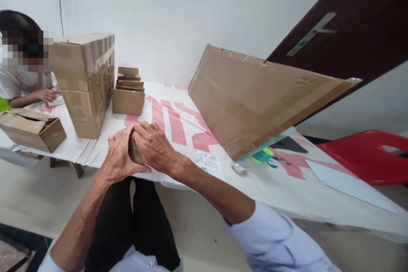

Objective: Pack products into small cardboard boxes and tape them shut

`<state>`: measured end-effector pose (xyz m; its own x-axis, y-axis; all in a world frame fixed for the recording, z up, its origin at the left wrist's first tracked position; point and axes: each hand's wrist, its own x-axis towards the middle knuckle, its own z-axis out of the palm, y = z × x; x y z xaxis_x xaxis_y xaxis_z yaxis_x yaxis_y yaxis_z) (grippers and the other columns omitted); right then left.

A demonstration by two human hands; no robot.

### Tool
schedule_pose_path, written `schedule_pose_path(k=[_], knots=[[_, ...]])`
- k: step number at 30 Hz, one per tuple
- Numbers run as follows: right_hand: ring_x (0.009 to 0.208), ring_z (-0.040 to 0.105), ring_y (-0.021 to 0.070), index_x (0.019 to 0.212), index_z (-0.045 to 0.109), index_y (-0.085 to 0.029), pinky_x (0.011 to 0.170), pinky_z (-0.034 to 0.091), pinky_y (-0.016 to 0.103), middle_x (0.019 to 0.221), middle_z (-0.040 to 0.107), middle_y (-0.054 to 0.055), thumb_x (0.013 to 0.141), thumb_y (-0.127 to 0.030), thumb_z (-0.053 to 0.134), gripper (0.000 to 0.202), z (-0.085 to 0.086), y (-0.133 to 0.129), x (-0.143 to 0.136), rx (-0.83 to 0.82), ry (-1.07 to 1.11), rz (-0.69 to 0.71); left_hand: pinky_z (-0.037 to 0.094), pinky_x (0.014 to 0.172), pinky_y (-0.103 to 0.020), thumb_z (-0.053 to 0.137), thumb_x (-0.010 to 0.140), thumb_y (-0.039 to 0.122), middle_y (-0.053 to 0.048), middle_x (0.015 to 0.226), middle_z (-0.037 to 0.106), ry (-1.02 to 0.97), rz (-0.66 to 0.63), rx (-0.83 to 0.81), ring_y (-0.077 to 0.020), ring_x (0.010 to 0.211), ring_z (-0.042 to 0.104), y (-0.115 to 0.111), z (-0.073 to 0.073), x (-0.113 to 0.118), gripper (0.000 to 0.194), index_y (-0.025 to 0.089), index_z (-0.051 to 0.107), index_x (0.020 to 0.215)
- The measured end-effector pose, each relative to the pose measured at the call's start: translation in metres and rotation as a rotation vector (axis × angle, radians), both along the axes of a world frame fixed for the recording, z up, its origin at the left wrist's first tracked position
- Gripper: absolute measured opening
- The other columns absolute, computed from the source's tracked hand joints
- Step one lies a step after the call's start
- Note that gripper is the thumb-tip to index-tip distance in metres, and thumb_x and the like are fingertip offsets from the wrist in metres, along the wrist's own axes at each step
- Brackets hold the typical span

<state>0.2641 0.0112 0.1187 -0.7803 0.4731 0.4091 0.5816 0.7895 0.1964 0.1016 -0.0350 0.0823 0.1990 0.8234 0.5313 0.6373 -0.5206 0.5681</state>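
Observation:
My left hand [119,155] and my right hand [154,146] meet at the table's front edge, above my lap. Between them is a small brownish object [135,155], mostly covered by the fingers, so I cannot make out what it is. The left hand curves round its left side, thumb stretched underneath. Over its top and right side lie the bent fingers of the right hand. A printed sheet [208,163] with small pictures lies on the table to the right of the hands.
Stacked cardboard boxes [86,85] and open small boxes [128,101] stand at left; another box [33,129] lies nearer a seated person [24,76]. A large cardboard panel [255,102] leans at right. Beside it are a crumpled item [239,168], green tape [263,154] and a red chair [369,155].

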Motion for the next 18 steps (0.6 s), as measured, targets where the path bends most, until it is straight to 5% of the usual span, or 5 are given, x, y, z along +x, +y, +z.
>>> schedule_pose_path(k=[18], knots=[[0.098,0.049,0.0290,0.108,0.072,-0.010,0.087,0.039,0.043,0.104,0.067,0.015,0.102,-0.017,0.051,0.022,-0.0049,0.0046,0.0029,-0.001,0.035,0.053,0.035,0.118,-0.062,0.098,0.056,0.037,-0.018,0.152,0.057,0.016,0.005,0.000,-0.0455,0.144,0.051,0.0008,-0.0035,0.0016,0.122,0.025,0.031,0.157]])
